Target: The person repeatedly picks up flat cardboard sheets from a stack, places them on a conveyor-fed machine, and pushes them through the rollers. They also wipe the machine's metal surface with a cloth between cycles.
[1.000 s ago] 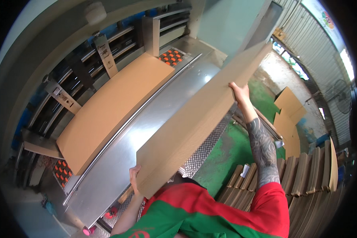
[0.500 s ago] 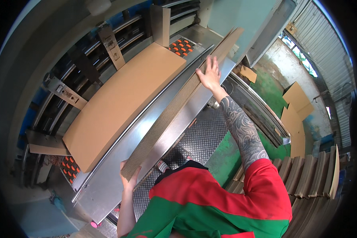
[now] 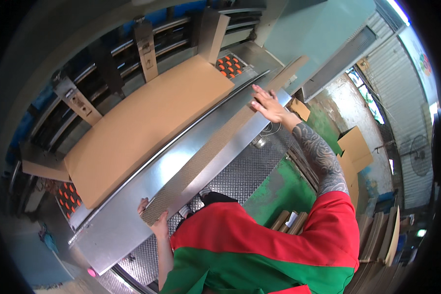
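A long, narrow bundle of corrugated cardboard sheets (image 3: 206,154) stands on edge on the sloping metal table (image 3: 100,240), its fluted edges facing up. At its near end my left hand (image 3: 154,216) grips it, thumb on one side and fingertips on the other. Toward the far end, my right hand (image 3: 270,104) rests against the bundle's top with fingers stretched and apart. Beyond the table's raised bar lies a large brown stack of flat cardboard (image 3: 152,122), touched by neither hand.
Metal guide arms (image 3: 78,100) and upright plates border the large stack. Orange rollers (image 3: 228,66) show at its ends. Below the table is a diamond-plate step (image 3: 250,171) beside green floor (image 3: 284,191). Cardboard piles (image 3: 377,235) stand at the right.
My right hand has turned, its fingers now pointing more leftward across the bundle. The bundle's near end has shifted slightly left and lower in view, with my left hand on it. The view has turned somewhat.
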Motion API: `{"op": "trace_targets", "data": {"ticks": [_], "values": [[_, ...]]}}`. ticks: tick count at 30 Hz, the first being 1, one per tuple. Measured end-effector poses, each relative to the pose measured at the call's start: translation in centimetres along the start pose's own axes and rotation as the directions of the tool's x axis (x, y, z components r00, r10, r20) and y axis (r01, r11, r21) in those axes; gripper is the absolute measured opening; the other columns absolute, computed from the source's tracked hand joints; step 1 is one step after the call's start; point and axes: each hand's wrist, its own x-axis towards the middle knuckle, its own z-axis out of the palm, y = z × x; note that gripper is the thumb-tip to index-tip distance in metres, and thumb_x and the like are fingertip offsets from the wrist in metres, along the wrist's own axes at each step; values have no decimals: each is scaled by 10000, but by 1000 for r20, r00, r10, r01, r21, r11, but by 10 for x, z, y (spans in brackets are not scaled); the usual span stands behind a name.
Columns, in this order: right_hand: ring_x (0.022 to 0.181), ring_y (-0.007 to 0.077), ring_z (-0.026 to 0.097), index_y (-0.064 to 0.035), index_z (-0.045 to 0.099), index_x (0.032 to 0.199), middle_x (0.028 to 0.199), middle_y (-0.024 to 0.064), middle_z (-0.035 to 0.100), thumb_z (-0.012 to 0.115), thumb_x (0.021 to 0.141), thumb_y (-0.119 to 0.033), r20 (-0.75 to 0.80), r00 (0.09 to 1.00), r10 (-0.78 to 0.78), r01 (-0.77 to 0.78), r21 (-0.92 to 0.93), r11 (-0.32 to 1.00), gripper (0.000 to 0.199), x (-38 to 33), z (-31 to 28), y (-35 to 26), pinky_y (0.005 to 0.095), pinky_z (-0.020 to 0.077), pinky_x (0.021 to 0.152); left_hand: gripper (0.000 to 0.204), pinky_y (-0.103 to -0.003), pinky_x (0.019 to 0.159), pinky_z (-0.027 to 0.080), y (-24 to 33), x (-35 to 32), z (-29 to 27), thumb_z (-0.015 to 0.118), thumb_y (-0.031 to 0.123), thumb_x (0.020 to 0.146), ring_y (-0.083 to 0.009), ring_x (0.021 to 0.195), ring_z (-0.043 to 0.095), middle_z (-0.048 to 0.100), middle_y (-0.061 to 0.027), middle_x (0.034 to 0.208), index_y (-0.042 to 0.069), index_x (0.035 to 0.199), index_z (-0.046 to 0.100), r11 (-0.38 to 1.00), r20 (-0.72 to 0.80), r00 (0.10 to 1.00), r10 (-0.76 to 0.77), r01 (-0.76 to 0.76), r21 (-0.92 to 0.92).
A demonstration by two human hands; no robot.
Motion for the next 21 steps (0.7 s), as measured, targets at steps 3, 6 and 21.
{"op": "trace_targets", "data": {"ticks": [3, 6, 21], "values": [[1542, 347, 374, -69, 575, 1416, 1577, 150, 505, 469, 1069, -504, -50, 981, -189, 185, -73, 980, 566, -2, 5, 17, 613, 171, 1290, 993, -517, 1279, 301, 15, 4, 7, 999, 335, 686, -305, 1460, 448, 473, -152, 1530, 55, 1466, 451, 952, -35, 972, 231, -219, 213], [1244, 413, 582, -49, 675, 1151, 1181, 176, 684, 462, 1041, -366, -262, 932, -249, 243, -58, 968, 398, 11, 35, 20, 559, 373, 1164, 750, -524, 1261, 347, 24, 12, 4, 984, 257, 675, -292, 1213, 621, 662, -136, 1222, 40, 1273, 587, 937, 86, 973, 215, -230, 261], [856, 327, 659, -82, 701, 834, 847, 83, 714, 376, 1049, -263, -728, 623, -286, 430, 13, 903, 430, 45, 94, -189, 446, 461, 827, 876, -385, 1070, 505, 89, 37, -193, 1027, 267, 688, -201, 1191, 634, 667, -73, 1284, 11, 1394, 575, 996, -271, 962, 39, -15, 89]]}}
